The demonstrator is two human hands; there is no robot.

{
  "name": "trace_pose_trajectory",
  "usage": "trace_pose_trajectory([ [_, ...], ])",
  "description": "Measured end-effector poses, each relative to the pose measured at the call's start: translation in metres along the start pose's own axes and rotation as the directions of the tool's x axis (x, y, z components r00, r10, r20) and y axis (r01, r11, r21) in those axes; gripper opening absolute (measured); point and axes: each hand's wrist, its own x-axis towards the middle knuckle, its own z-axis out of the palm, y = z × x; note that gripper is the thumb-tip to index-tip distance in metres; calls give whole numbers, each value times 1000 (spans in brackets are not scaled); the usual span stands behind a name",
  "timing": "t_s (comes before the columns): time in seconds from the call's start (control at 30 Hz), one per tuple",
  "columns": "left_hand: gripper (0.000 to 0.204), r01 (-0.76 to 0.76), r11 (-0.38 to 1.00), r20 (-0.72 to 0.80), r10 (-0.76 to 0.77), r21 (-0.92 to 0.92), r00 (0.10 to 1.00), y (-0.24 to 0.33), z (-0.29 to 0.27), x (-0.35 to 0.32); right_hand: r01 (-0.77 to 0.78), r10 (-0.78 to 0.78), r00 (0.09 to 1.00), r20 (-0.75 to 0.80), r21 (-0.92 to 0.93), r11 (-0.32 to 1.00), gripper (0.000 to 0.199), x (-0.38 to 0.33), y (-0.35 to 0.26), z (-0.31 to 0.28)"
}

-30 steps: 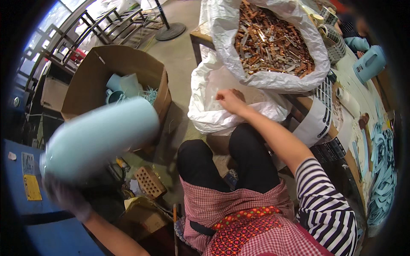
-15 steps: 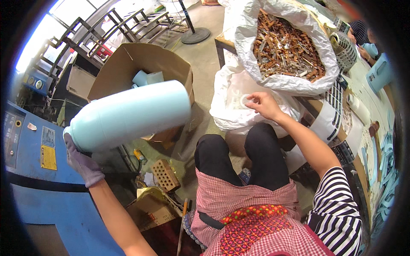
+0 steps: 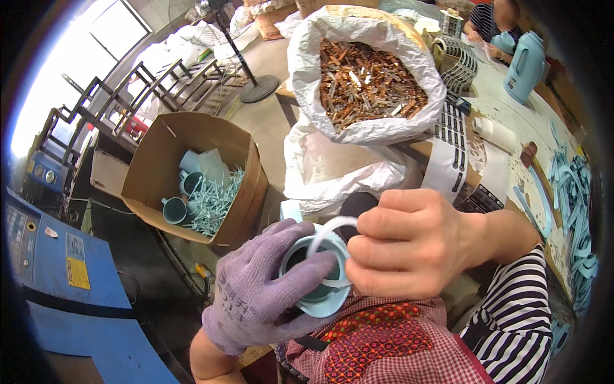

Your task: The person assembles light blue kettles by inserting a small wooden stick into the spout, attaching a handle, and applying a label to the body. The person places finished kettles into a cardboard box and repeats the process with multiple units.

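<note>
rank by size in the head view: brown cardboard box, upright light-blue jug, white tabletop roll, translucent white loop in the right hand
1. Brown cardboard box
2. Light-blue jug
3. White roll
Translucent white loop: unranked; nearer, partly hidden

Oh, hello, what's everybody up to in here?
A person's gloved left hand steadies a light-blue vessel by its open end, while the bare right hand pinches a whitish ring that sits tilted at the opening. To the left, a cardboard box holds blue cups and thin blue pieces. Ahead is a white sack of brownish strips. Across the table, another person sits near a blue jug.
</note>
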Motion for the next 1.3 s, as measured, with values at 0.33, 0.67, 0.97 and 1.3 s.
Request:
trace_pose_trajectory([
  [0.33, 48, -139, 990, 31, 139, -7, 990, -3, 22, 8, -51, 0, 978, 210, 240, 969, 20, 2, -18, -8],
  [0.67, 38, -259, 945, 67, 277, -198, 959, -6, 32, 30, -321, -86, 868, 490, 683, 656, 21, 5, 24, -33],
  [0.97, 92, 583, 305, 224, -714, -753, 663, -51, 36, -110, -795, 894, 446, 46, -438, 420, 15, -171, 192, 16],
  [1.3, 64, 426, 901, -128, -415, 83, 901, -15, 98, -104, -678, 666, 715, -211, -443, 587, 6, -186, 193, 45],
])
